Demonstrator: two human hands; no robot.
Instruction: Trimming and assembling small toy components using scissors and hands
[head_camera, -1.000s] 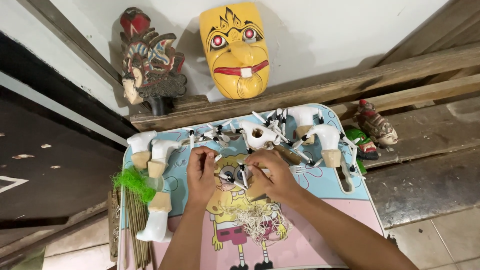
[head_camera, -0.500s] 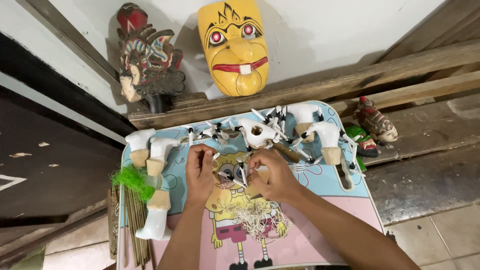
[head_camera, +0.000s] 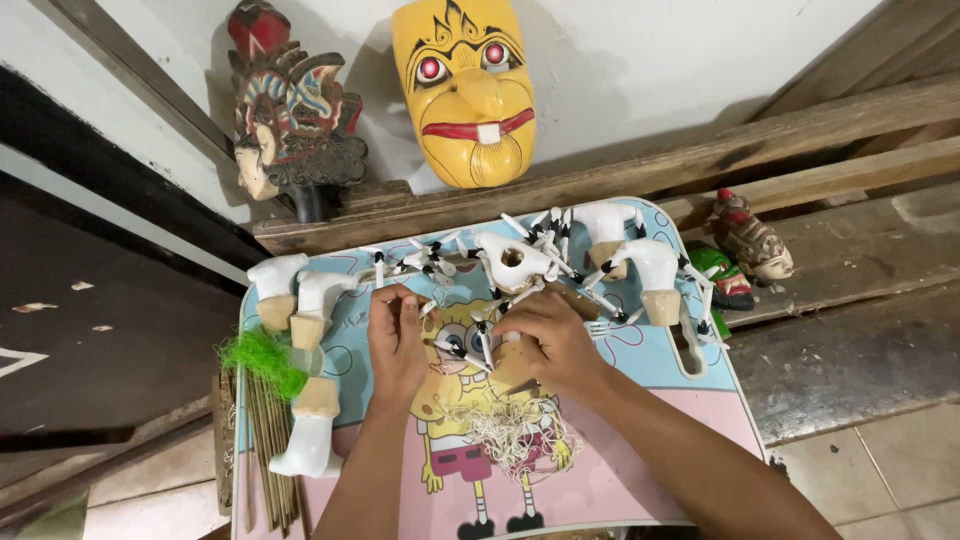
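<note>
Cartoon-printed table (head_camera: 640, 400) below a yellow mask (head_camera: 465, 90) — small puppet part (head_camera: 478, 345) in the works.
Left hand (head_camera: 397, 345) and right hand (head_camera: 548, 345) both pinch it at table centre; string scraps (head_camera: 510, 430) lie near, white limbs (head_camera: 300, 310) wait unassembled — seemingly midway.

The light is even and fairly bright over my left hand (head_camera: 397, 345) and right hand (head_camera: 548, 345), with no harsh glare. Above my hands the yellow mask (head_camera: 465, 90) throws a soft shadow rightward onto the white wall (head_camera: 650, 60), so light comes from my left. Left of my hands the floor lies dark. Focus is sharp; edges bow slightly.
</note>
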